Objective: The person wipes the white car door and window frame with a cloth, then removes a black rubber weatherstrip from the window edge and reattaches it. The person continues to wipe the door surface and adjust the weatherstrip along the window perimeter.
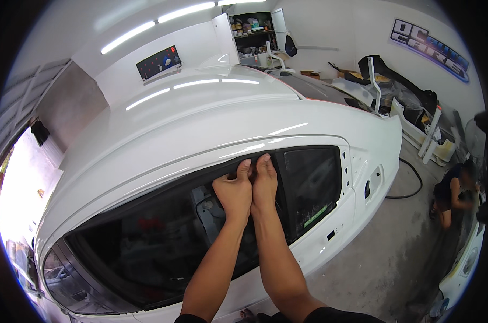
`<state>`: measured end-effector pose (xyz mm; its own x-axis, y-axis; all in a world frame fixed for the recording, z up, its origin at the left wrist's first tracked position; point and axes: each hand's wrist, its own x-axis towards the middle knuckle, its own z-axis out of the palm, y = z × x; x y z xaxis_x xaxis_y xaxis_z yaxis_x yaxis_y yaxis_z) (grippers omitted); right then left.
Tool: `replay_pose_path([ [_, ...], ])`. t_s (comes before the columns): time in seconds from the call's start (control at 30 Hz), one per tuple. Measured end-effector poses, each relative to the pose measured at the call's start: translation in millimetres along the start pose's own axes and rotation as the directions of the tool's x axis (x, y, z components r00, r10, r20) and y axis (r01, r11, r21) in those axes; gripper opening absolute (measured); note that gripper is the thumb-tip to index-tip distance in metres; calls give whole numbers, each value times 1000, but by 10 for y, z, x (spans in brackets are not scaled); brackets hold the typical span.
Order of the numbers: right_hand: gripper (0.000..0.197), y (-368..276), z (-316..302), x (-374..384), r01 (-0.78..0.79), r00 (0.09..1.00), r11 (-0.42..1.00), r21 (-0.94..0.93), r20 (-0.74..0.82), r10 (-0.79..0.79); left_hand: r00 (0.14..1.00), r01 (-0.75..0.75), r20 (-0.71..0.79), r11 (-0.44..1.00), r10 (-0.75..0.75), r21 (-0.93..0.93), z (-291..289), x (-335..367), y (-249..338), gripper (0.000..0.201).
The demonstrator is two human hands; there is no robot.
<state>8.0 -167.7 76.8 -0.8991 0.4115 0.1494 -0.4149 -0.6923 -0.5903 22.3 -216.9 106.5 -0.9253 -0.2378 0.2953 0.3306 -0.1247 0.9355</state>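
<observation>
A white car stands in front of me, its roof (201,121) filling the upper middle. My left hand (233,192) and my right hand (264,185) are side by side, touching, at the top edge of the dark side window (147,247). Both are closed on the black window trim (195,182), thumbs up and fingers curled inward. The fingertips are mostly hidden behind the hands. Just right of them is a smaller rear side window (311,185) with a black surround and a green label low on the glass.
At the far right a person (454,188) crouches beside another white car part (464,264). Bumpers and plastic-wrapped parts (411,102) are piled at the back right. A black hose (416,177) lies on the grey floor (351,269). An open cabinet (253,35) stands against the back wall.
</observation>
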Motion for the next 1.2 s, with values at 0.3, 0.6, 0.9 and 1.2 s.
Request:
replay_pose_path([
  [0.3,46,91,24,-4,43,998,984,175,-53,-34,988,132,108,975,-114,-178,-69,31,76,19],
  [0.6,53,154,150,84,211,968,977,10,-144,-208,985,130,136,979,-109,-159,-71,99,44,11],
  [0.9,61,219,67,41,-61,998,975,213,-18,67,992,-25,-126,974,-3,-224,-732,75,2,22],
  [1.2,37,367,223,-138,69,997,989,-129,39,-65,995,-80,-50,993,84,83,-781,167,73,25],
])
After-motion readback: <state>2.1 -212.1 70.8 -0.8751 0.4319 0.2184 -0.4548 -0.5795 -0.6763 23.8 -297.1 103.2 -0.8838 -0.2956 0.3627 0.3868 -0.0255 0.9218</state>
